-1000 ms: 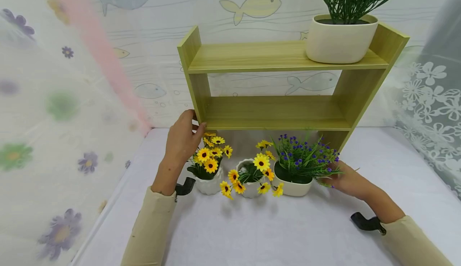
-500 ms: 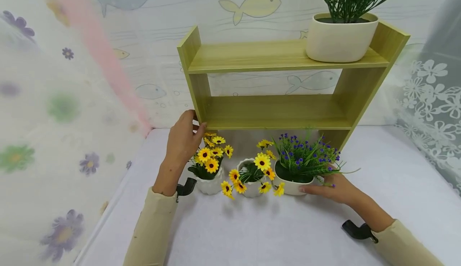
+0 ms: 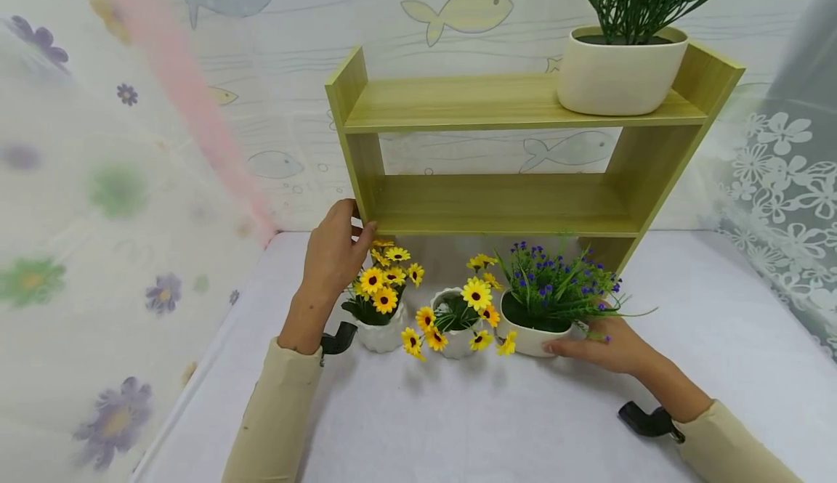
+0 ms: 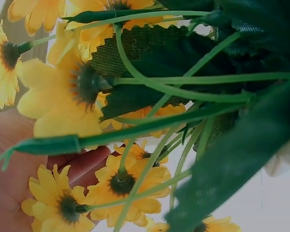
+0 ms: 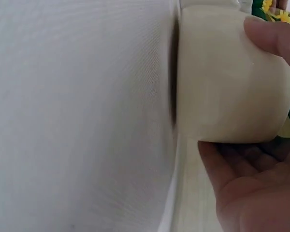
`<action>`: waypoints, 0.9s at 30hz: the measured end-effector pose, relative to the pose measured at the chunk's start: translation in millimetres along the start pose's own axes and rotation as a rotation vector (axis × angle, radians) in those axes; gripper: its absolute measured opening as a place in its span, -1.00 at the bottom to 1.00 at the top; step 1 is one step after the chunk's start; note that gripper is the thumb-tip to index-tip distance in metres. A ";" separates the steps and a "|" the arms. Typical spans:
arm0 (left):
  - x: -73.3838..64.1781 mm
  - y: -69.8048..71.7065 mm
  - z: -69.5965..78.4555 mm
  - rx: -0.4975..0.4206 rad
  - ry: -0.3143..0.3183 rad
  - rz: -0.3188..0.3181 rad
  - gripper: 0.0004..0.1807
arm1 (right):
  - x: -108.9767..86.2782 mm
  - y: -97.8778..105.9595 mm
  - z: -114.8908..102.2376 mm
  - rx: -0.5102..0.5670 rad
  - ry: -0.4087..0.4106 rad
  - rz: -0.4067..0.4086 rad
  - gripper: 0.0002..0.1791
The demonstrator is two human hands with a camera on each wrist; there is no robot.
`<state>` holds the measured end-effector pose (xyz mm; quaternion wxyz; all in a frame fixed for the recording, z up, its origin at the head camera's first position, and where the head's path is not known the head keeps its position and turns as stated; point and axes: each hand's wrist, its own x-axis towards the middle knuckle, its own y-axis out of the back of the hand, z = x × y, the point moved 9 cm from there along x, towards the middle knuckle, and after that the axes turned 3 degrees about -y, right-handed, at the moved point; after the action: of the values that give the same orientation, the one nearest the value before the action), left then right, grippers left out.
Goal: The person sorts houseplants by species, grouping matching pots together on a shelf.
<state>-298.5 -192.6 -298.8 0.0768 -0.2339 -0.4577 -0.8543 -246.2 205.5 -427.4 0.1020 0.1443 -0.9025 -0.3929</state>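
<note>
A wooden shelf (image 3: 490, 225) stands at the back in the head view. My left hand (image 3: 333, 250) holds its left side panel low down, thumb at the front edge and fingers behind. Daisies (image 4: 63, 96) hang close before that hand in the left wrist view. At the right, my right hand (image 3: 611, 345) grips the right end of a cream oval pot (image 3: 536, 341) with purple flowers (image 3: 556, 279). Its thumb lies on the pot's front wall, while the fingers curl around the end and back, as the right wrist view shows the pot wall (image 5: 227, 77) between them.
Two white pots of yellow daisies, a left pot (image 3: 382, 334) and a middle pot (image 3: 458, 341), stand on the white tablecloth (image 3: 458, 425) left of the oval pot. A larger cream planter (image 3: 621, 76) with tall greenery sits on the top shelf's right end.
My right hand has shifted left and forward onto the oval pot, its thumb coming round to the front wall. The left hand stays on the shelf.
</note>
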 end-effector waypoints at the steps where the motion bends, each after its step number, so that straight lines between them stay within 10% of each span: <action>1: -0.1 0.0 -0.4 -0.001 0.001 0.000 -0.49 | -0.2 1.5 0.1 -0.005 -0.010 0.002 0.10; 18: 0.5 -2.6 -0.5 -0.014 0.008 -0.021 -0.50 | -3.5 48.4 -21.4 0.030 -0.127 0.006 0.32; 27: -0.8 -0.3 -1.3 -0.010 0.014 -0.008 -0.49 | 15.9 81.9 -85.0 0.034 0.097 -0.025 0.06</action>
<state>-298.2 -193.6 -300.0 0.0756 -0.2267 -0.4540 -0.8584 -250.6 195.5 -308.7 0.1383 0.1761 -0.9012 -0.3711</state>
